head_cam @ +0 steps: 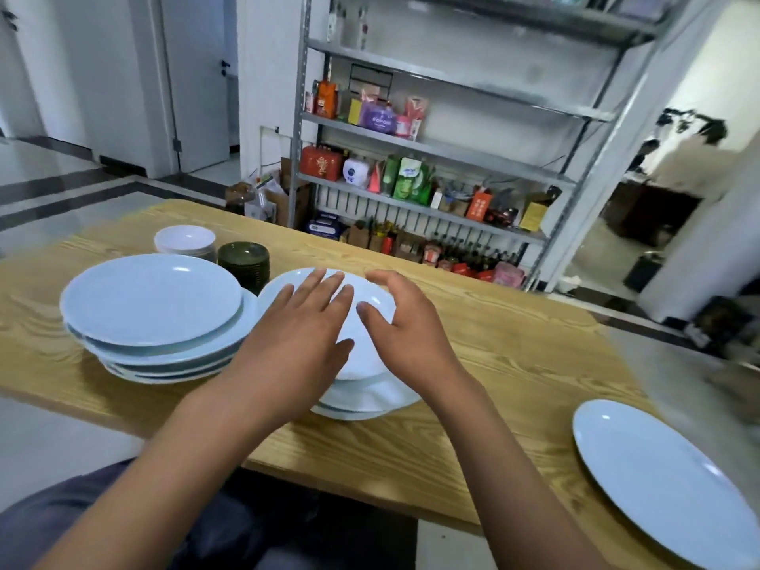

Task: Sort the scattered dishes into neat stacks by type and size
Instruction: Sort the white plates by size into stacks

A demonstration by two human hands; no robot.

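Note:
A stack of pale blue medium plates (366, 388) sits at the table's middle, partly hidden under both hands. My left hand (296, 339) hovers or rests over it with fingers spread. My right hand (403, 322) is over the stack's right side, fingers apart and curved, holding nothing. To the left stands a taller stack of larger pale blue plates (152, 306), slightly uneven. Behind it are a stack of white bowls (185, 239) and a stack of dark green small dishes (243, 259). A single large pale blue plate (658, 479) lies at the near right.
The wooden table (514, 364) ends just in front of my lap and on the right. Behind it stands a metal shelf rack (432, 146) full of packets and bottles. White doors (193, 76) are at the far left.

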